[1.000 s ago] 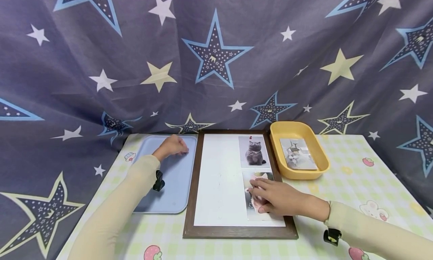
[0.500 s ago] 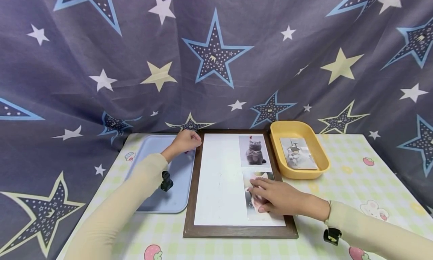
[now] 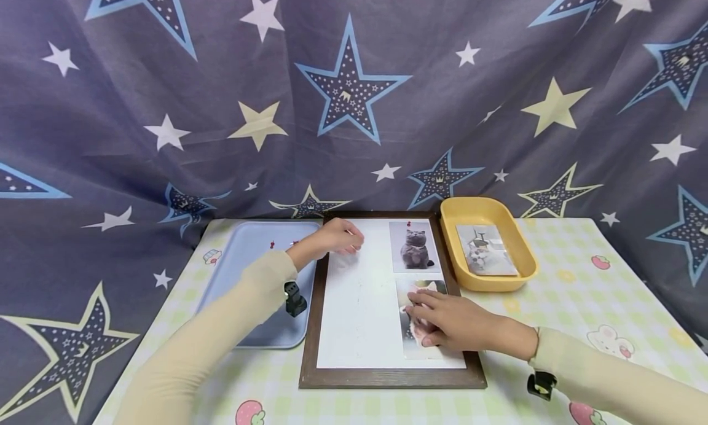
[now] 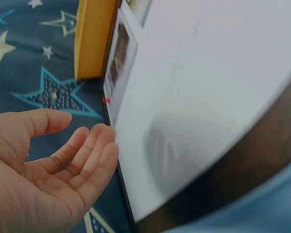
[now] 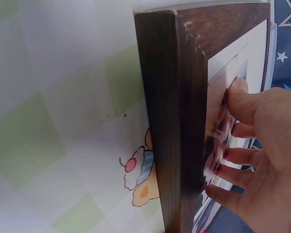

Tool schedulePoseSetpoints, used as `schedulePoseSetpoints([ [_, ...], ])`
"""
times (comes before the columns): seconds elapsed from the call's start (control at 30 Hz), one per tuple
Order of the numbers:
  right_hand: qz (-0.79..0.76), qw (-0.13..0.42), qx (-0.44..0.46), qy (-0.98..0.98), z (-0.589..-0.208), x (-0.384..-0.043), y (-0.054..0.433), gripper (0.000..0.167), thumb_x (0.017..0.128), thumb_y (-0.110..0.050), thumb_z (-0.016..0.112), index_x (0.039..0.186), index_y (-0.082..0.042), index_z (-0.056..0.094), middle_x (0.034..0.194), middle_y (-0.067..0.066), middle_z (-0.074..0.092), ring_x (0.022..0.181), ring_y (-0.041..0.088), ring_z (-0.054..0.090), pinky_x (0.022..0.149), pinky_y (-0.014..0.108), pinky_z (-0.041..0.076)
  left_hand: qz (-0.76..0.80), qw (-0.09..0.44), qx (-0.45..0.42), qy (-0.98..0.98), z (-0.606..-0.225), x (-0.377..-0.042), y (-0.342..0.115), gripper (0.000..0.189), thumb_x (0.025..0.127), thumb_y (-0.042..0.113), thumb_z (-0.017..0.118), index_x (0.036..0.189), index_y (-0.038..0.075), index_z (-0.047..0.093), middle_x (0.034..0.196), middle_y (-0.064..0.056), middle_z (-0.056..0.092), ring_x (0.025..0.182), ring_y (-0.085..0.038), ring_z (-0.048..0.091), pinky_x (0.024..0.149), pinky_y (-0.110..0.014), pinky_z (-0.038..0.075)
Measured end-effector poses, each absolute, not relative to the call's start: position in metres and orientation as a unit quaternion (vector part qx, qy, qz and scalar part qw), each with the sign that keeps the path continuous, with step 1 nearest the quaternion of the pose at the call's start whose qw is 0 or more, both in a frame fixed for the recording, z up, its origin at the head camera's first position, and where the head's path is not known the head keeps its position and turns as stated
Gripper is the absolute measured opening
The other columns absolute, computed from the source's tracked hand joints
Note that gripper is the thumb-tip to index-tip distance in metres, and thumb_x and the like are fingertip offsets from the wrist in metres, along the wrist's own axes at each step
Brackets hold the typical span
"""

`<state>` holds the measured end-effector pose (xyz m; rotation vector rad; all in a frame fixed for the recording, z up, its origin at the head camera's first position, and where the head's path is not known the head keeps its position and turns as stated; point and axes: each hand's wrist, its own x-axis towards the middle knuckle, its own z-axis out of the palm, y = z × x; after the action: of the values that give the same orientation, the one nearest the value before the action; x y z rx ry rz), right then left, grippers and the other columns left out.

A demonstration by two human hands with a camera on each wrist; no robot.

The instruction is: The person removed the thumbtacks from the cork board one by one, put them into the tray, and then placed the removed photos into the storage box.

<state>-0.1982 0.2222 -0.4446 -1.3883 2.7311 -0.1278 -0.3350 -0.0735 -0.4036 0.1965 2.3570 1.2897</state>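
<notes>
My left hand (image 3: pixel 340 236) hangs over the upper left of the white board (image 3: pixel 356 314), which has a brown wooden frame (image 3: pixel 393 379). In the left wrist view its fingers (image 4: pixel 89 160) are loosely bent, thumb apart from them, and no object shows between them. My right hand (image 3: pixel 453 320) rests its spread fingertips on a photo of a pale kitten (image 3: pixel 410 345) at the board's lower right, partly covering it. Above that lies a photo of a grey cat (image 3: pixel 416 250), with a red push pin (image 3: pixel 409 224) at its top edge.
A blue tray (image 3: pixel 249 253) stands left of the board, with red push pins (image 3: pixel 271 244) near its far end, partly behind my left wrist. Right of the board is a yellow basket (image 3: pixel 492 285) holding another photo (image 3: pixel 485 251). A checked cloth (image 3: pixel 575 290) covers the table; a starry curtain (image 3: pixel 332 167) hangs behind.
My left hand has moved right from over the blue tray, across the frame's left side, to above the white board, uncovering red push pins in the tray. My right hand stays on the kitten photo.
</notes>
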Motion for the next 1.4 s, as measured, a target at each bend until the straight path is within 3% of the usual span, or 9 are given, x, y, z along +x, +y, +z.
schedulePoseSetpoints([
  [0.23,-0.044,0.044,-0.447,0.892,-0.443,-0.198,0.222,0.059,0.096,-0.042,0.067,0.145,-0.012,0.055,0.151,0.016,0.053,0.139,0.038,0.051,0.102,0.05,0.054,0.477,0.298,0.058,0.825,-0.405,-0.327,-0.047,0.034,0.095,0.016,0.065,0.122,-0.004,0.068,0.11,-0.017,0.075,0.097,-0.025,0.073,0.095,-0.039,0.059],
  [0.43,-0.047,0.046,-0.446,0.893,-0.443,-0.197,0.221,0.059,0.096,-0.042,0.067,0.145,-0.012,0.055,0.151,0.015,0.052,0.139,0.038,0.051,0.102,0.051,0.054,0.464,0.333,0.061,0.819,-0.416,-0.323,-0.028,0.033,0.094,0.016,0.066,0.119,-0.005,0.068,0.11,-0.018,0.075,0.094,-0.023,0.074,0.087,-0.033,0.062],
  [0.57,-0.049,0.042,-0.447,0.892,-0.444,-0.197,0.221,0.059,0.096,-0.042,0.067,0.145,-0.012,0.055,0.151,0.016,0.052,0.139,0.038,0.051,0.101,0.051,0.055,0.457,0.344,0.066,0.817,-0.42,-0.322,-0.019,0.031,0.093,0.018,0.067,0.114,-0.005,0.07,0.105,-0.016,0.076,0.091,-0.02,0.073,0.083,-0.03,0.062],
  [0.77,-0.044,0.049,-0.445,0.893,-0.444,-0.197,0.221,0.059,0.097,-0.043,0.066,0.146,-0.012,0.054,0.153,0.015,0.051,0.14,0.037,0.05,0.103,0.05,0.054,0.451,0.355,0.083,0.815,-0.419,-0.318,-0.01,0.034,0.094,0.018,0.065,0.118,-0.006,0.069,0.111,-0.019,0.074,0.096,-0.023,0.074,0.086,-0.031,0.062],
  [0.97,-0.04,0.055,-0.442,0.894,-0.444,-0.198,0.221,0.06,0.097,-0.043,0.065,0.147,-0.012,0.053,0.154,0.015,0.05,0.141,0.036,0.049,0.104,0.05,0.053,0.448,0.361,0.095,0.812,-0.419,-0.319,-0.003,0.033,0.093,0.018,0.065,0.115,-0.007,0.069,0.11,-0.019,0.075,0.087,-0.017,0.07,0.083,-0.029,0.062],
  [1.4,-0.042,0.053,-0.44,0.895,-0.447,-0.198,0.222,0.06,0.096,-0.043,0.066,0.147,-0.013,0.053,0.154,0.015,0.049,0.141,0.036,0.049,0.104,0.05,0.053,0.431,0.377,0.088,0.815,-0.419,-0.323,0.005,0.031,0.095,0.017,0.064,0.116,-0.006,0.07,0.115,-0.02,0.074,0.102,-0.025,0.073,0.088,-0.033,0.062],
])
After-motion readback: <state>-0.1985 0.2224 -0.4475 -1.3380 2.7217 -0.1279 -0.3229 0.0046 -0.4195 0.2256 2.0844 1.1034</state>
